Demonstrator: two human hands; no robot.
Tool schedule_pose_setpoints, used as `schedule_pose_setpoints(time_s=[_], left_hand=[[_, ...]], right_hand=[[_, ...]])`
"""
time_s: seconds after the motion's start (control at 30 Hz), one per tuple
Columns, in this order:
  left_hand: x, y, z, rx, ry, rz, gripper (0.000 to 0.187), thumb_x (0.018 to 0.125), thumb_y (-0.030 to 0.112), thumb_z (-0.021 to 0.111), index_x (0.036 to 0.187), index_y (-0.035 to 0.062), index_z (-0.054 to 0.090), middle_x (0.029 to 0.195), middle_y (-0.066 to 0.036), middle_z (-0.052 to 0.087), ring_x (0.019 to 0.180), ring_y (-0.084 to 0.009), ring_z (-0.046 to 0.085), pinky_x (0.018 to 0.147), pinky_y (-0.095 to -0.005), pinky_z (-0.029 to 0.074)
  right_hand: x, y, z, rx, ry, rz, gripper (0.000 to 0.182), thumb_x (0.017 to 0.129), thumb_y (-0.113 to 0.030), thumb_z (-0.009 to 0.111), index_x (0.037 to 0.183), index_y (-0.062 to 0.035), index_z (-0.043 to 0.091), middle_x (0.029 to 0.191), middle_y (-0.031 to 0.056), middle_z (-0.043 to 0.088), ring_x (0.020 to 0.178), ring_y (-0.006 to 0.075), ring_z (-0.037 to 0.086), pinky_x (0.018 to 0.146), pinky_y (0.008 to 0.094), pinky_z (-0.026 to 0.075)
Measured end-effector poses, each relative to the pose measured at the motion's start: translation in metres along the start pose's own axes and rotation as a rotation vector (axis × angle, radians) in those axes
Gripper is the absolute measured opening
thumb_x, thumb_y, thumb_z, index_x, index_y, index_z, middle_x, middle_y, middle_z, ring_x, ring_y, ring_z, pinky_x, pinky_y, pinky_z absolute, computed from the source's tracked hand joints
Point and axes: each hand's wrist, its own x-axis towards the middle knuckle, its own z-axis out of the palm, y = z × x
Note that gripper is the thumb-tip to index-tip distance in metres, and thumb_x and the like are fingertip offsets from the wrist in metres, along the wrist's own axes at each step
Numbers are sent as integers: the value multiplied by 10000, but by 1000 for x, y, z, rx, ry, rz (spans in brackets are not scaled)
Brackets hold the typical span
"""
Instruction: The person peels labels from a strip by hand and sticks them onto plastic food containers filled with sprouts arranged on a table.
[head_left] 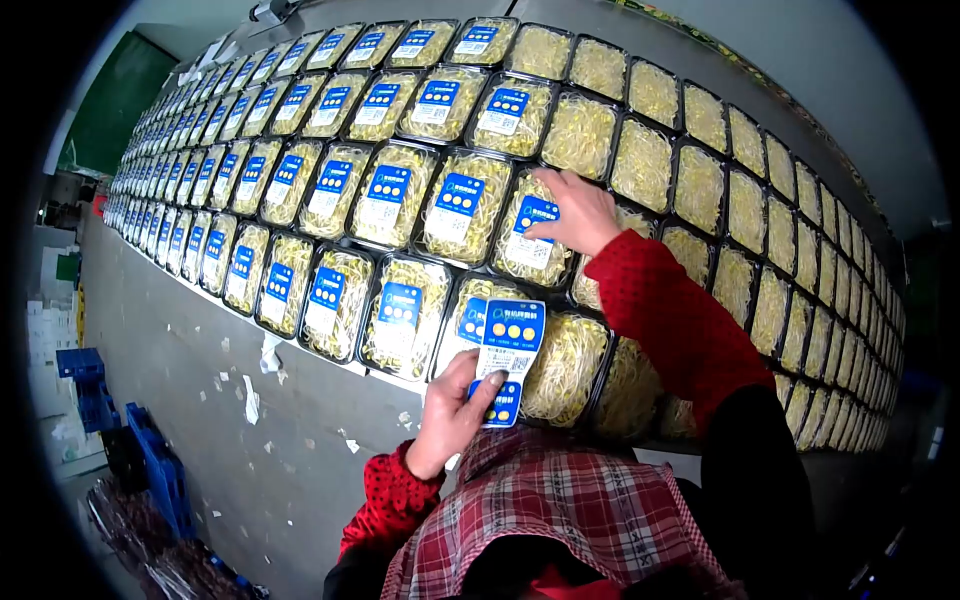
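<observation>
In my left hand (455, 412) is a strip of blue-and-white labels (515, 335), pinched between thumb and fingers near the front row of trays. My right hand (580, 210) lies over a black tray of bean sprouts (530, 260) in the second row, thumb and fingers apart. Its thumb touches the blue-and-white label (538, 212) on that tray. Partly behind the held strip is another labelled tray (455, 315). To its right, a tray of sprouts (565, 370) shows no label.
Long rows of packed trays cover the table. Those on the left bear labels, such as one tray (398, 315); those on the right, such as another tray (642, 165), show bare sprouts. Paper scraps (251, 400) lie on the grey surface (200, 330). Blue crates (160, 470) stand at lower left.
</observation>
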Motion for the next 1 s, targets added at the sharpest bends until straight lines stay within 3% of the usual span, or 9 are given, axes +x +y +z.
schedule_pose_setpoints(time_s=[0.1, 0.2, 0.27, 0.33, 0.4, 0.5, 0.6, 0.8, 1.0], left_hand=[[24, -13, -1, 78, -12, 137, 194, 922, 58, 669, 1096, -26, 672, 1161, -172, 644, 993, -267, 640, 853, -337, 502], [43, -6, 5, 185, 74, 210, 214, 868, 57, 725, 1074, 5, 705, 1323, -162, 562, 1151, -298, 591, 933, -360, 491], [65, 4, 9, 176, -18, 363, 219, 857, 44, 729, 1073, 10, 706, 1203, -153, 626, 1047, -259, 626, 841, -339, 510], [79, 3, 15, 25, -65, 109, 157, 853, 76, 760, 984, 2, 716, 735, -81, 655, 642, -131, 576, 571, -300, 448], [83, 6, 22, 33, 29, -22, 149, 858, 103, 773, 926, -17, 715, 631, -58, 614, 556, -78, 505, 508, -288, 422], [79, 2, 13, 134, -9, -150, 197, 894, 131, 755, 911, -61, 712, 647, -30, 647, 572, -30, 497, 489, -253, 427], [88, 13, 19, -15, 1, -117, 180, 930, 130, 718, 948, -49, 712, 678, -20, 651, 602, -32, 494, 517, -243, 426], [143, 21, 18, 39, 19, 212, 120, 927, 61, 672, 1015, -19, 689, 807, -122, 618, 720, -216, 582, 661, -325, 465], [188, 24, 19, 170, -132, 260, 160, 877, 39, 704, 1026, -15, 683, 981, -158, 649, 862, -276, 627, 749, -336, 497]], right_hand=[[-29, -17, -21, 795, -676, 91, 566, 820, -363, 803, 1226, -9, 627, 1057, 139, 706, 897, 202, 662, 799, 359, 546], [-65, -37, -17, 1079, -481, 77, 289, 815, -228, 811, 944, 7, 703, 833, 84, 716, 695, 138, 631, 637, 285, 498], [-73, -40, -22, 884, -383, 17, 251, 801, -210, 812, 900, -8, 700, 767, 102, 703, 650, 158, 645, 599, 304, 503], [-73, -37, -30, 707, -179, -127, 189, 824, -96, 789, 962, -7, 695, 792, 67, 711, 671, 122, 651, 597, 282, 501], [-58, -24, -46, 607, -159, -133, 152, 817, -95, 783, 928, -20, 712, 769, 77, 704, 644, 123, 647, 579, 271, 501], [23, 18, -101, 706, -136, 62, 94, 868, -71, 727, 921, -1, 695, 786, 42, 692, 682, 95, 634, 600, 273, 514], [109, 99, -78, 351, 70, -45, 334, 786, -275, 790, 958, -30, 642, 872, 153, 699, 790, 272, 684, 710, 381, 523], [118, 111, -36, -336, -26, 194, 712, 737, -463, 825, 1283, -91, 559, 1033, 205, 690, 1017, 359, 671, 816, 476, 521], [47, 52, -41, 955, -519, 118, 323, 841, 4, 751, 1133, 39, 617, 1012, 87, 704, 889, 109, 660, 797, 263, 546]])
